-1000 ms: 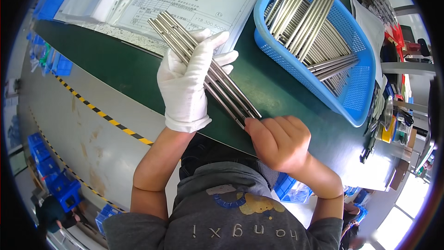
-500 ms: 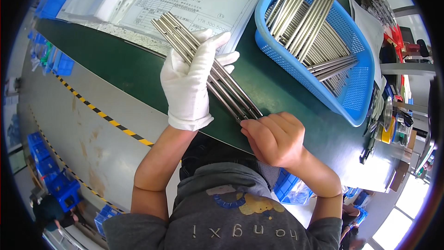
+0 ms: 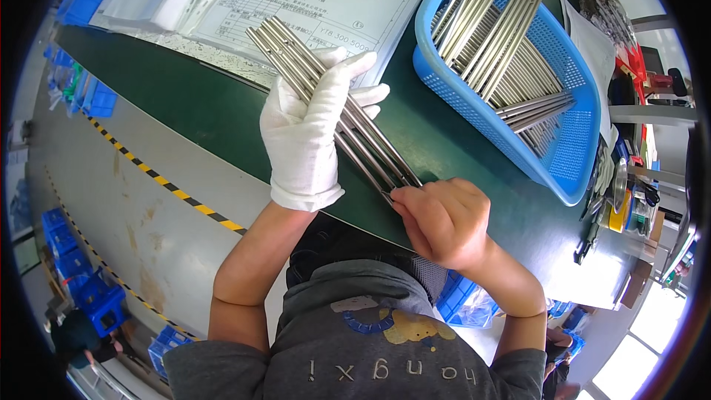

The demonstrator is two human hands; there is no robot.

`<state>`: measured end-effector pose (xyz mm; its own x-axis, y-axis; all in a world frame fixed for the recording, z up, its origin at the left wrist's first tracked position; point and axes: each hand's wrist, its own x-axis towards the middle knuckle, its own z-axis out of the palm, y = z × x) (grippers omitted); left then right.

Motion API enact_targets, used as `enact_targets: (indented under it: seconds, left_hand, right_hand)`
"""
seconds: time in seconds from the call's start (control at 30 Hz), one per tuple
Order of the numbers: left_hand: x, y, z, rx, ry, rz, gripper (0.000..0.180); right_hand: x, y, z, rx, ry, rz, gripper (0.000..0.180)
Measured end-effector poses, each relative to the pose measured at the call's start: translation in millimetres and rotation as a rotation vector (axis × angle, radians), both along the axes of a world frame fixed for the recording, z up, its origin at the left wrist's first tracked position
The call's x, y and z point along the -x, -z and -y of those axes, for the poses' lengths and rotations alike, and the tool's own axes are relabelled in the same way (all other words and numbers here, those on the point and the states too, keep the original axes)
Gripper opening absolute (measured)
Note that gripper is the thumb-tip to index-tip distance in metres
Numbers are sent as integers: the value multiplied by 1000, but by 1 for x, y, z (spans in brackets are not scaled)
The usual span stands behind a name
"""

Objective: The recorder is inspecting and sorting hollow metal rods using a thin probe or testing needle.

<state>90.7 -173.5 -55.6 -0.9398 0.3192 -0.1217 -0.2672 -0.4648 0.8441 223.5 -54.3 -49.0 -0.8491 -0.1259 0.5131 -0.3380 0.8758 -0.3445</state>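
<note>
Slanting upper left to lower right, metal rods (image 3: 290,58) sit clasped by the left hand (image 3: 307,130), lower ends pinched by the right hand (image 3: 446,221).

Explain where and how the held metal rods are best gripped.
Probably around the upper ends of the metal rods, from the picture's upper left: bare and bunched, they project beyond the gloved left hand; the right hand is at the lower ends.
</note>
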Motion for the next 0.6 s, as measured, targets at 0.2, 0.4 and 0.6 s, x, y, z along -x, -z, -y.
enact_targets:
  seconds: [0.2, 0.4, 0.6]
  left_hand:
    - [1, -1, -1, 28, 4, -1, 22]
    - [1, 2, 1, 28, 16, 1, 23]
    - [6, 8, 3, -24, 76, -26, 23]
  right_hand:
    - [5, 4, 1, -5, -26, 58, 24]
    - [-15, -18, -19, 125, 54, -31, 14]
    - [-73, -112, -60, 896, -172, -422, 10]
